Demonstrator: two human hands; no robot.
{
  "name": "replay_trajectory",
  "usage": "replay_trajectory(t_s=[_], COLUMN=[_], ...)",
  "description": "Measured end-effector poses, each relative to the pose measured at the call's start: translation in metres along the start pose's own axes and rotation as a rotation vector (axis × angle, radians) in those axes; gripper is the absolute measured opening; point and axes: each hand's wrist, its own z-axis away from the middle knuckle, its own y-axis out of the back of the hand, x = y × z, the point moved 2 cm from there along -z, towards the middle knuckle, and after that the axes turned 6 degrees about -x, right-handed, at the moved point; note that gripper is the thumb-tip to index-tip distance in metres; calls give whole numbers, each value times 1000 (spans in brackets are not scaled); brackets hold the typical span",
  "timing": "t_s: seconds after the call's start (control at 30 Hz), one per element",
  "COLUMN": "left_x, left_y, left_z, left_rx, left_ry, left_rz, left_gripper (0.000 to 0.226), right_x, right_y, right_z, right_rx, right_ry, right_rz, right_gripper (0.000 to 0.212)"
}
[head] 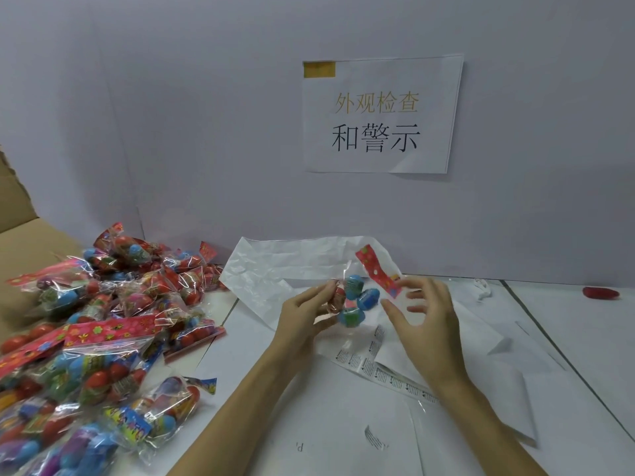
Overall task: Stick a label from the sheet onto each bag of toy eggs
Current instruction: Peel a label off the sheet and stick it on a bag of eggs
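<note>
Clear crinkly plastic wraps the small bag of blue and red toy eggs (354,298) with its red flowered header card, held up above the white surface (343,424) between the two hands. The left hand (302,317) pinches the bag's left side with thumb and fingertips curled round an egg. The right hand (424,317) hovers just beside the bag's right edge, fingers spread and relaxed, gripping nothing; whether a label clings to a fingertip I cannot tell. Below and between the hands lies the white strip of printed warning labels (388,372) on its backing sheet, many labels apparently unpeeled. Well to the left of the left hand sits a large heap of similar clear bags of coloured eggs (99,338). Whether those are labelled is not visible, so the job looks far from finished.
</note>
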Motion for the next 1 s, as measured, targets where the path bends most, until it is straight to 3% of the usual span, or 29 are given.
replay_trajectory(t_s=[0.07,0.17,0.33,0.47,0.67,0.8,0.87,1.0], left_x=[-1,-1,-1,-1,-7,-11,-9,-11], left_y=[-3,-9,-10,-11,-17,-17,-14,-10], left_z=[1,2,2,1,3,1,0,-2], left_rx=[-34,-76,-47,-73,29,154,199,103], left_ry=[27,33,10,22,-73,-135,-130,-30], left_rz=[75,100,118,97,48,-70,-114,156], left_gripper=[23,28,28,29,23,16,17,20], right_x=[-1,4,14,11,5,5,9,13], right_y=[-6,-16,-16,-18,-20,-23,-21,-22], right_z=[2,4,-1,-1,1,2,1,2], right_rx=[-69,-179,-209,-370,-263,-224,-213,-197], right_ry=[2,-145,-353,-343,-307,-319,-327,-314], right_rz=[-27,-111,-452,-511,-441,-436,-432,-415], right_gripper=[16,43,62,50,16,14,23,25])
